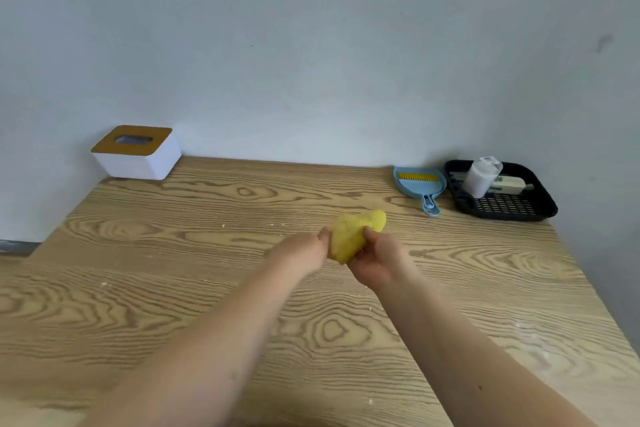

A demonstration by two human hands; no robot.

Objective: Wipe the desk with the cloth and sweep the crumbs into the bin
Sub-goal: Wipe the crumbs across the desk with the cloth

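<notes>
Tray (pixel 540 208) holds white bottle (pixel 482 177); dustpan (pixel 417 184) holds brush (pixel 417 176).

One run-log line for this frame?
left hand: holds cloth | right hand: holds cloth | crumbs: on desk | dustpan: untouched

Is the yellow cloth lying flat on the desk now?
No, the yellow cloth is bunched up and held above the desk between the left hand and the right hand.
</notes>
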